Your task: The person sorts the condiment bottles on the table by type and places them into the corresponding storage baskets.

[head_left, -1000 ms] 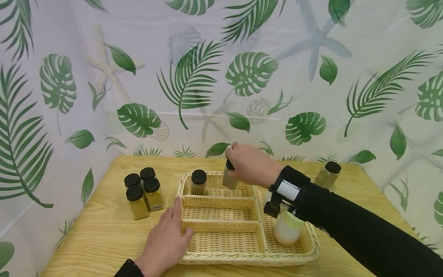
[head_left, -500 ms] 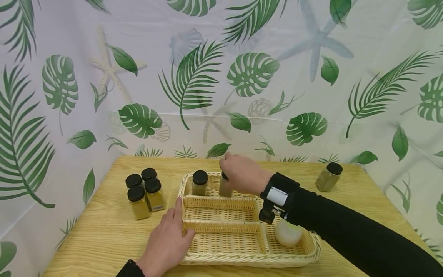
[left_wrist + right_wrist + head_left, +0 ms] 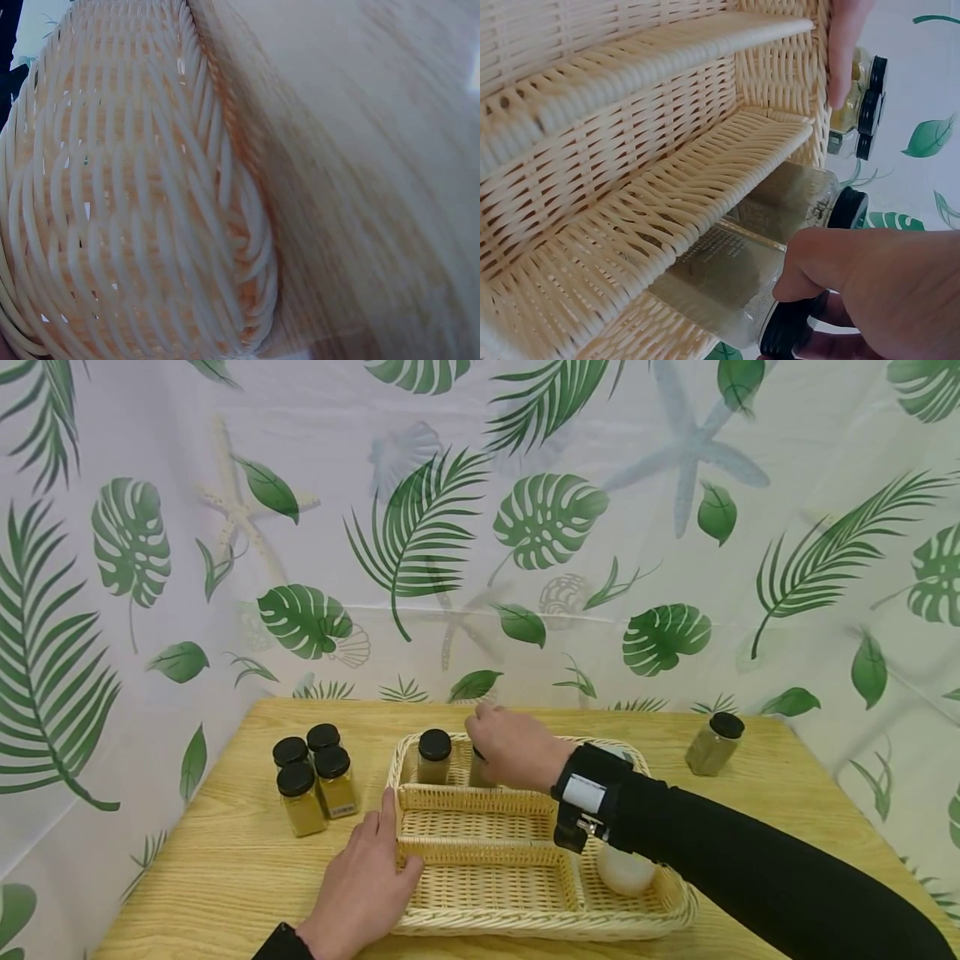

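Observation:
In the head view my right hand (image 3: 517,747) grips the black lid of a glass jar (image 3: 480,768) in the back left compartment of a wicker basket (image 3: 540,922). The right wrist view shows thumb and fingers around that lid (image 3: 784,330), with the jar's glass body (image 3: 720,281) behind the woven divider. Beside it stands another black-lidded jar (image 3: 433,760), close against it in the right wrist view. My left hand (image 3: 363,877) holds the basket's left rim, thumb inside and fingers along the outside. The left wrist view shows the woven outer wall (image 3: 127,187).
Several black-lidded jars with yellow contents (image 3: 303,806) stand grouped on the wooden table (image 3: 217,852), left of the basket. Another black-lidded jar (image 3: 712,747) stands at the back right. A rounded white container (image 3: 626,868) sits in the basket's right compartment, partly hidden by the right forearm.
My right hand has moved left and down with the jar, lowering it into the back compartment beside the other jar. The left hand stays on the rim.

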Available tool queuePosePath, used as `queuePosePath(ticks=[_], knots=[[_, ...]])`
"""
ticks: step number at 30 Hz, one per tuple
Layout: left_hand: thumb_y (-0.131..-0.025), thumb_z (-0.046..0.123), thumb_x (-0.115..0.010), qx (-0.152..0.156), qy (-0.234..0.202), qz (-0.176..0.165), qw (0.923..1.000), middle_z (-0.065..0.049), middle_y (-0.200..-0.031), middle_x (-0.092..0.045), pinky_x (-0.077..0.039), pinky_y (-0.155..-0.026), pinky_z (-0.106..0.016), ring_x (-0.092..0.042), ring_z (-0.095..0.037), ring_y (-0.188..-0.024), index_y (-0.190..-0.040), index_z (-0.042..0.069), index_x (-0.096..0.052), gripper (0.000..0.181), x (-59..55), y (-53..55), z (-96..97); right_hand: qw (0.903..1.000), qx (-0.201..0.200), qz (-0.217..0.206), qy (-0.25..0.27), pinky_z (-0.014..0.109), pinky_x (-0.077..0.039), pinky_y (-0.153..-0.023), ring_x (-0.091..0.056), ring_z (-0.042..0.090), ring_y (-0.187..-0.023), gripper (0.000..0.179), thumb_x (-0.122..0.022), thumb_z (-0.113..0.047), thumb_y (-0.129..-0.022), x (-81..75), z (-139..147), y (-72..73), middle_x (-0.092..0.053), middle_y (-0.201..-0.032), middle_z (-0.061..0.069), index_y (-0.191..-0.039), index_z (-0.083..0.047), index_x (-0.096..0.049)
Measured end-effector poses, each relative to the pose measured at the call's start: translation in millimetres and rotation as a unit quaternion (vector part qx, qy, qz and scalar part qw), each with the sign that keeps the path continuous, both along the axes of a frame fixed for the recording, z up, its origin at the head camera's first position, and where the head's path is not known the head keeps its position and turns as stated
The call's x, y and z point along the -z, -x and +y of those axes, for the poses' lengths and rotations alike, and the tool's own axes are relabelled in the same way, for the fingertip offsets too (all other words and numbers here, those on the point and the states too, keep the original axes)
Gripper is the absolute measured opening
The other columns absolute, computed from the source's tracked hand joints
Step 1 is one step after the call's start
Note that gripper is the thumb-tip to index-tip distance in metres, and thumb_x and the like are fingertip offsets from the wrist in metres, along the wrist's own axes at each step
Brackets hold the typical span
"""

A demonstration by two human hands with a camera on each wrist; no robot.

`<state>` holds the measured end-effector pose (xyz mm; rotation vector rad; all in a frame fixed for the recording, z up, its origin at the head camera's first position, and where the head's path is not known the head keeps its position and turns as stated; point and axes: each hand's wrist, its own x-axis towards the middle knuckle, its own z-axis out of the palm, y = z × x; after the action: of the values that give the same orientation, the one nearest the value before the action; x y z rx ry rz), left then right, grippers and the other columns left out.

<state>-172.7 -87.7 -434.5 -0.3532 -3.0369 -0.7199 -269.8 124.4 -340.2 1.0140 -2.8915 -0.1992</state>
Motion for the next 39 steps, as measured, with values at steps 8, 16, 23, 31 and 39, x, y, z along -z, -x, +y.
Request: queuePosePath(ticks=[8,16,23,31,39], knots=[[-0.089,0.037,-0.051,-0.001,0.001,-0.004,1.0000,-0.017,-0.121,-0.049,-0.049,-0.070,-0.043,-0.047,-0.024,-0.104,-0.152,0.000,-0.013,0.082,0.2,-0.1,0.9,0.9996,-0.018,0.018,-0.009,0.026,-0.044,-0.051,-0.046,0.015,-0.063,0.022,-0.071,-0.016,-0.081,6.6,-1.6,-0.9,-0.050,-0.086,0.007,-0.097,-0.005,-0.061],[-0.088,0.039,-0.052,-0.010,0.006,-0.002,0.9999,-0.015,-0.118,-0.049,-0.048,-0.068,-0.041,-0.047,-0.022,-0.099,-0.152,0.001,-0.014,0.083,1.8,0.4,0.7,0.9998,-0.013,0.013,-0.011,0.028,-0.044,-0.053,-0.046,0.016,-0.065,0.029,-0.073,-0.019,-0.081,4.3,-4.8,-5.5,-0.051,-0.085,0.006,-0.104,-0.005,-0.061],[-0.089,0.037,-0.052,0.000,0.000,0.003,1.0000,-0.017,-0.121,-0.049,-0.048,-0.067,-0.042,-0.047,-0.024,-0.104,-0.151,0.000,-0.013,0.082,0.3,0.3,0.4,1.0000,-0.008,0.001,0.003,0.029,-0.043,-0.055,-0.047,0.018,-0.068,0.026,-0.070,-0.015,-0.083,4.6,-2.7,-6.5,-0.055,-0.084,0.006,-0.106,-0.006,-0.063],[-0.089,0.038,-0.051,-0.003,0.002,0.001,1.0000,-0.017,-0.122,-0.049,-0.049,-0.068,-0.042,-0.047,-0.024,-0.104,-0.151,0.000,-0.013,0.082,0.3,-0.1,0.1,0.9999,-0.001,-0.011,0.001,0.030,-0.046,-0.058,-0.050,0.018,-0.073,0.028,-0.069,-0.018,-0.085,5.6,-1.7,-7.5,-0.058,-0.087,0.008,-0.109,-0.005,-0.063],[-0.089,0.038,-0.051,-0.003,0.001,0.001,1.0000,-0.019,-0.125,-0.048,-0.049,-0.073,-0.046,-0.046,-0.026,-0.110,-0.151,0.000,-0.013,0.082,1.0,0.3,0.3,0.9999,0.004,-0.010,-0.006,0.030,-0.047,-0.060,-0.051,0.019,-0.075,0.034,-0.069,-0.022,-0.085,3.0,-1.4,-9.1,-0.059,-0.091,0.008,-0.114,-0.004,-0.062]])
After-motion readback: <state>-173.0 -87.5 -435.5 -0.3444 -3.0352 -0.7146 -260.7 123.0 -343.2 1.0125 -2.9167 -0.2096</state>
